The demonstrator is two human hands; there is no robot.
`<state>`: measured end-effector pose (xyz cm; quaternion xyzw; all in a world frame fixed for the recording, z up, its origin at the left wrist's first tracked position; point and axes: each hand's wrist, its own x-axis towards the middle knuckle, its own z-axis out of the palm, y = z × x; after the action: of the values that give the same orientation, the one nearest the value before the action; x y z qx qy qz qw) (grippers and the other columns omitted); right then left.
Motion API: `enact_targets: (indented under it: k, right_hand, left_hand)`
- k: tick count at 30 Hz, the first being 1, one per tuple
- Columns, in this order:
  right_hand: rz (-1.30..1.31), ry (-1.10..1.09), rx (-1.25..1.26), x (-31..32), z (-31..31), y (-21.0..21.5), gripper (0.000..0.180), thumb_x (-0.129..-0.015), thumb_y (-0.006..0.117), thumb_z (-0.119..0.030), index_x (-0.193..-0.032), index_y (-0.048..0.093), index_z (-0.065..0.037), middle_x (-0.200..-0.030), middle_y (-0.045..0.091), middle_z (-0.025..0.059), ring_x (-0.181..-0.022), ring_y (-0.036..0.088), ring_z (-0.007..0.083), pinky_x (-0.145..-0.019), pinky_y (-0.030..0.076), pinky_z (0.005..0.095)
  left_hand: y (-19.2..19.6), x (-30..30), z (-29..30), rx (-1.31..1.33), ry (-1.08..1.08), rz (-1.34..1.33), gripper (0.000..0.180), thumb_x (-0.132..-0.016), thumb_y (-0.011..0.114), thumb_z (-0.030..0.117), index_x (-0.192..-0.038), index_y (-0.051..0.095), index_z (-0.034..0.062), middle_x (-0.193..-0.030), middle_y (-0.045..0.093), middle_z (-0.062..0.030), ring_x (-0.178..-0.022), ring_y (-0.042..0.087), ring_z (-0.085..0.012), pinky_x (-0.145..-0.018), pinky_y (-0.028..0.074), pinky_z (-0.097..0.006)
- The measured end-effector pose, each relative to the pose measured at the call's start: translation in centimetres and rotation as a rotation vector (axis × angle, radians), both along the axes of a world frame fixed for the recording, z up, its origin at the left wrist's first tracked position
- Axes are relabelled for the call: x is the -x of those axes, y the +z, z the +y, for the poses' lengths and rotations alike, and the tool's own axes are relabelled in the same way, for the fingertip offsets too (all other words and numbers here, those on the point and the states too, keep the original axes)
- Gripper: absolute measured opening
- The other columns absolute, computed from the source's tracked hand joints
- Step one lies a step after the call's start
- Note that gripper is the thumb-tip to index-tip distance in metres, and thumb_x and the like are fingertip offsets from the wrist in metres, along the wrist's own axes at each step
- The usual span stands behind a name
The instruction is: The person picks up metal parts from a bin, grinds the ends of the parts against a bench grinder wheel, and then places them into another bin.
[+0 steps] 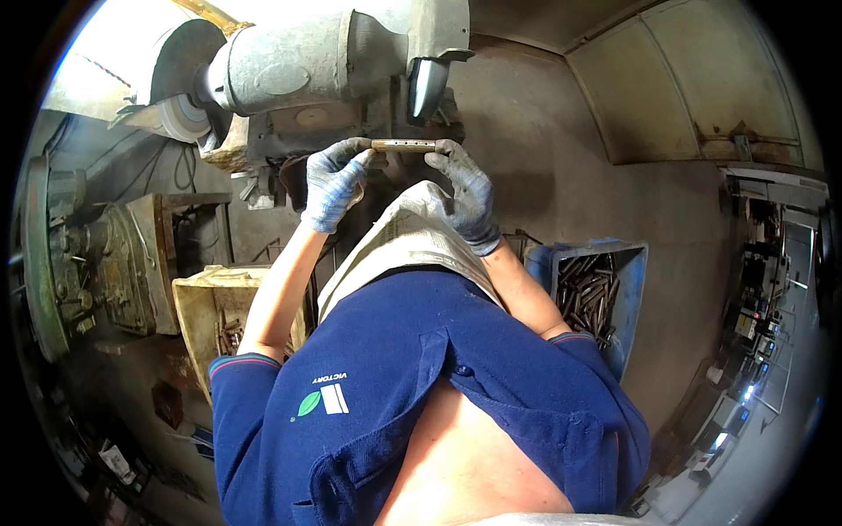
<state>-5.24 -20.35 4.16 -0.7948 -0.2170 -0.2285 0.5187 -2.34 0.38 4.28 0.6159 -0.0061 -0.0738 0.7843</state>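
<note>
A slim, straight metal piece (403, 145) with a row of small dark holes lies level between my hands, just below the grinding machine. My left hand (335, 186), in a grey-blue knit glove, pinches its left end between thumb and fingers. At the other end, my gloved right hand (469, 195) grips it with the fingertips. Above and slightly right of the piece is the machine's shiny right wheel (427, 88), apart from it. A pale cloth (395, 232) covers my lap beneath the hands.
The grey double-ended grinder (285, 70) spans the top, with a pale wheel (182, 118) at its left end. A blue bin (633, 302) full of slim metal pieces stands right; a yellowish bin (195, 307) with several pieces stands left. Another machine (114, 263) is farther left.
</note>
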Motion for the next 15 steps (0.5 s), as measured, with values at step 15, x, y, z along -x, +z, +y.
enact_targets:
  k: [15]
  right_hand:
    - [-0.036, -0.036, 0.034, 0.7, -0.7, 0.5, 0.037, -0.072, 0.073, -0.016, -0.103, 0.064, 0.000, -0.109, 0.060, 0.0207, -0.103, 0.059, 0.0334, -0.090, 0.047, 0.0368]
  left_hand:
    - [0.0, -1.0, -0.8, 0.354, -0.030, 0.229, 0.019, -0.084, 0.064, 0.011, -0.095, 0.062, -0.0043, -0.074, 0.065, -0.0062, -0.058, 0.058, -0.0081, -0.050, 0.043, -0.017]
